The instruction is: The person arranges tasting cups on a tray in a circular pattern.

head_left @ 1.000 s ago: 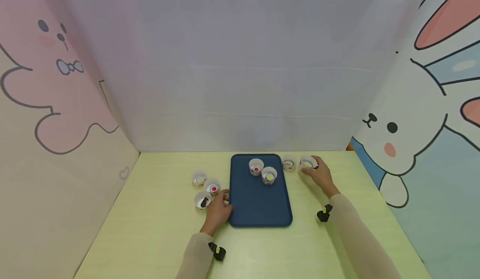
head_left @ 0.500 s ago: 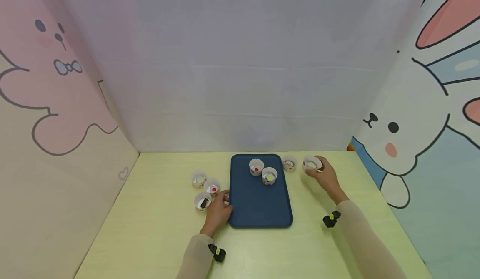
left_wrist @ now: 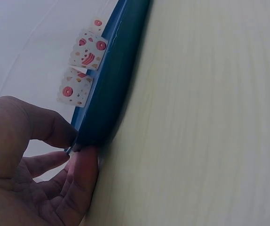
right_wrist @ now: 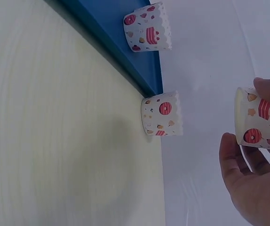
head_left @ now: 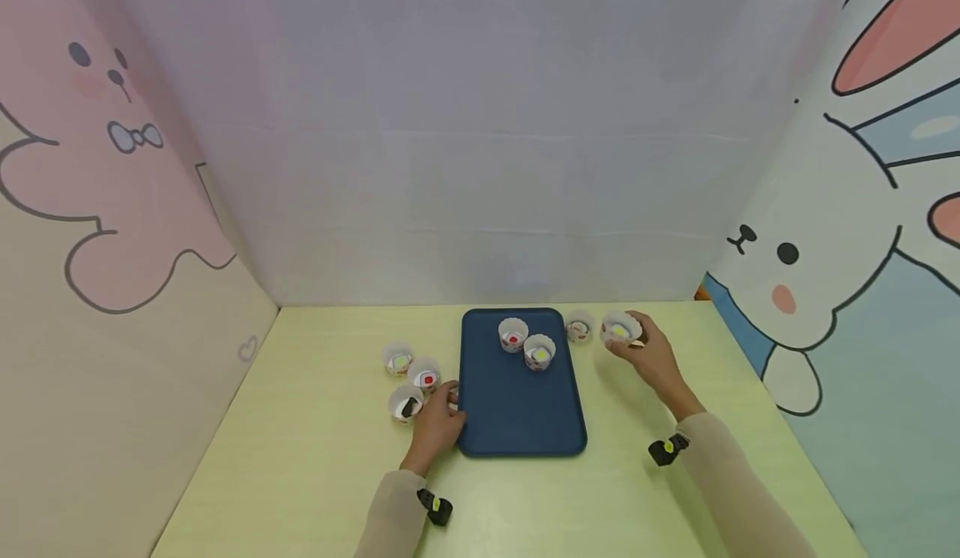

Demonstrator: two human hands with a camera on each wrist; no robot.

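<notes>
My left hand [head_left: 437, 419] pinches the left rim of a dark blue tray [head_left: 517, 424]; in the left wrist view, thumb and fingers close on the tray edge [left_wrist: 102, 113]. My right hand [head_left: 654, 358] grips a white paper baking cup [head_left: 621, 330] with a yellow-green piece inside. The right wrist view shows this held cup [right_wrist: 262, 120], printed with red doughnuts and cakes, raised off the table. On the tray's far half stand a baking cup with a red piece [head_left: 513, 335] and another with a yellow piece [head_left: 539, 353].
One baking cup [head_left: 579, 327] stands beside the tray's far right corner. Left of the tray are cups with a pale green piece [head_left: 397, 359], a red piece [head_left: 425, 374] and a black piece [head_left: 406, 404]. A white wall [head_left: 480, 166] backs the pale yellow table [head_left: 300, 458].
My right hand has drawn slightly right and nearer with the baking cup, which then shifted back left a little. The left hand keeps its place on the tray.
</notes>
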